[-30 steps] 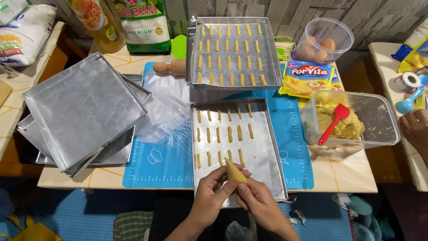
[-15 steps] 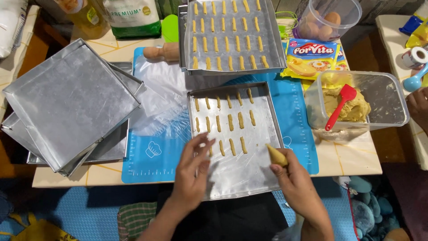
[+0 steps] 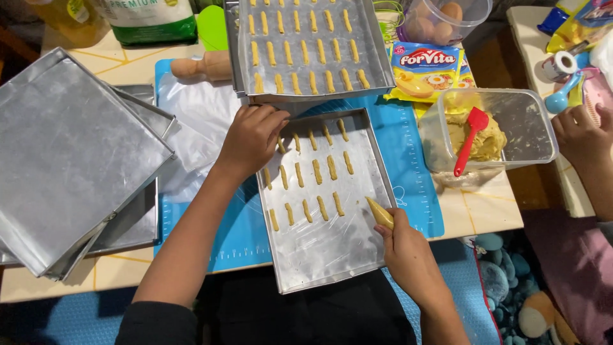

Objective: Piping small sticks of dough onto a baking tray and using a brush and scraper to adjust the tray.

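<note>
My left hand (image 3: pixel 252 137) grips the far left corner of a metal baking tray (image 3: pixel 332 255), which lies tilted on a blue mat (image 3: pixel 236 233) and carries several short sticks of piped dough (image 3: pixel 316 171). My right hand (image 3: pixel 408 249) holds a dough-filled piping bag (image 3: pixel 380 213), its tip pointing over the tray's right edge. A second tray (image 3: pixel 377 76), filled with rows of dough sticks, sits just beyond, partly over the near tray's far end.
Stacked empty trays (image 3: pixel 70 160) lie at the left. A clear tub (image 3: pixel 530 131) with dough and a red spatula (image 3: pixel 469 137) stands at the right, a yellow packet (image 3: pixel 428 70) and rolling pin (image 3: pixel 201 65) behind. Another person's hand (image 3: pixel 584 137) rests at the far right.
My left hand reached from the tray's near middle up to its far left corner. My right hand with the piping bag moved out to the tray's right edge. The camera moved closer.
</note>
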